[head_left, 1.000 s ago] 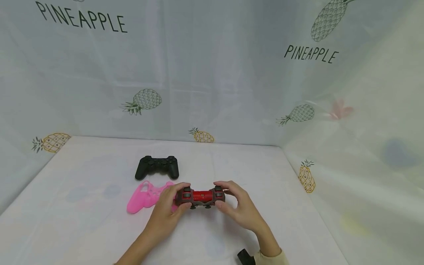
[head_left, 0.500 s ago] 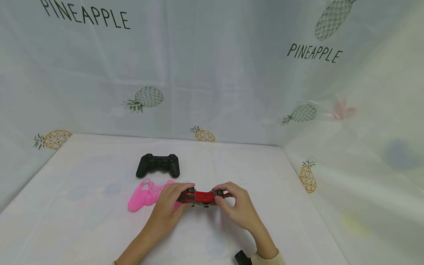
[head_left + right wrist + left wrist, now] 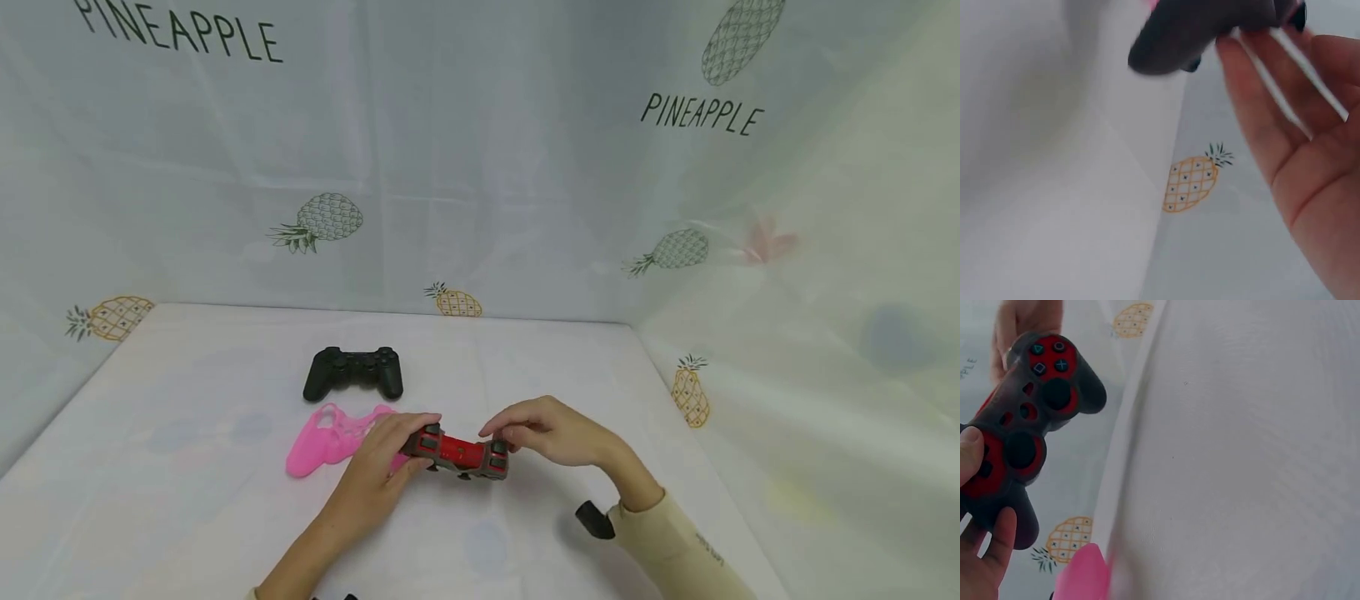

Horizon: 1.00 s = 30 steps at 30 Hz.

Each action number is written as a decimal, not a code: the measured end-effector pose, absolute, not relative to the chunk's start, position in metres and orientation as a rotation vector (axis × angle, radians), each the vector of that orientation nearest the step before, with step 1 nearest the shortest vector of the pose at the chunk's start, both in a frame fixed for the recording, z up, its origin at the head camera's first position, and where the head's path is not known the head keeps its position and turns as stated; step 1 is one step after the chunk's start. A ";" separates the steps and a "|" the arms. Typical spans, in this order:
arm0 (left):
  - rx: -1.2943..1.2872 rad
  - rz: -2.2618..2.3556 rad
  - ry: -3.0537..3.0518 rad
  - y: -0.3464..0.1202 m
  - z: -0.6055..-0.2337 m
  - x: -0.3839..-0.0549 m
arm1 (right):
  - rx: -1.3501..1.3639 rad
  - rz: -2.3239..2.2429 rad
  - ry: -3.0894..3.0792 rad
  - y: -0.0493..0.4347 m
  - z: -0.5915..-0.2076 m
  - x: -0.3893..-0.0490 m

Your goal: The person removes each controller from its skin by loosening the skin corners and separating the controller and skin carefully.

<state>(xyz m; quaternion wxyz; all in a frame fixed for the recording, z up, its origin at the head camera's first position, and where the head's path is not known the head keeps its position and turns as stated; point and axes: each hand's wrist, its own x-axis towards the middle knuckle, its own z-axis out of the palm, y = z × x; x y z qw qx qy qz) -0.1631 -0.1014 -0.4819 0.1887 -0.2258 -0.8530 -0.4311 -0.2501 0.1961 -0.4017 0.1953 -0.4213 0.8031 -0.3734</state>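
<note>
A red game controller [image 3: 461, 452] in a dark grey translucent cover is held up over the white table, its right end tilted toward the front. My left hand [image 3: 375, 467] grips its left end. In the left wrist view the thumb [image 3: 969, 453] lies on the face of the controller [image 3: 1029, 415], near the directional buttons. My right hand [image 3: 558, 432] is at the right end, fingertips at the shoulder buttons. The right wrist view shows the long fingers of the right hand [image 3: 1310, 125] fairly straight, reaching behind a dark grip. Left of the left hand lies a pink silicone controller cover [image 3: 326, 446], partly hidden by it.
Behind the pink cover, a black game controller [image 3: 354, 372] lies on the white tabletop [image 3: 225, 517]. A pineapple-print curtain [image 3: 465, 150] rises along the back and right edges. A small black device [image 3: 595, 520] is at the right wrist.
My right hand has loosened its thumb-and-finger hold on the right end and swung to the far side, elbow outward. The controller's right end has dipped toward the front; the left hand keeps its grip.
</note>
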 end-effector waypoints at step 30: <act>-1.023 -1.290 -2.790 -0.099 -0.474 -0.188 | -1.340 -0.495 2.035 0.185 -0.391 -0.272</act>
